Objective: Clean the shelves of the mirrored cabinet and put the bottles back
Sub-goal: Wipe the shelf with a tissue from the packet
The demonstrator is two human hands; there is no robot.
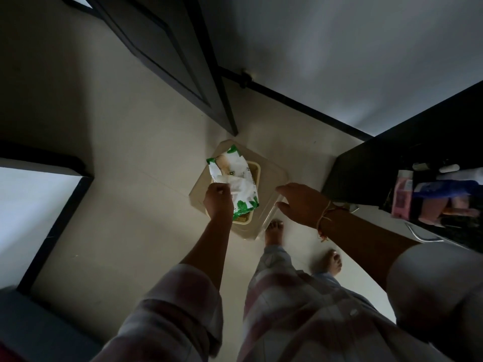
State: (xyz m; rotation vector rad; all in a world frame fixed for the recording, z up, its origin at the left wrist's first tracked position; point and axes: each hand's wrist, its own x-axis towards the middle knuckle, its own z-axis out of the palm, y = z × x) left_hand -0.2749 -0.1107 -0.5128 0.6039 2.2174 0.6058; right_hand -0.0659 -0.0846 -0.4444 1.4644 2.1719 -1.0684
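White-green wipes pack [236, 178] pinched in left hand [218, 202], right hand [300, 202] spread empty, bin [271, 176] beneath perhaps lidded.

The pale tiled floor [125, 158] lies open to the left of the beige square plastic bin [271, 176]. Behind the bin's far corner stands the dark panelled door [167, 48]; to its right the black cabinet [392, 163] closes that side. 2 bare feet [273, 231] crowd the bin's near edge.
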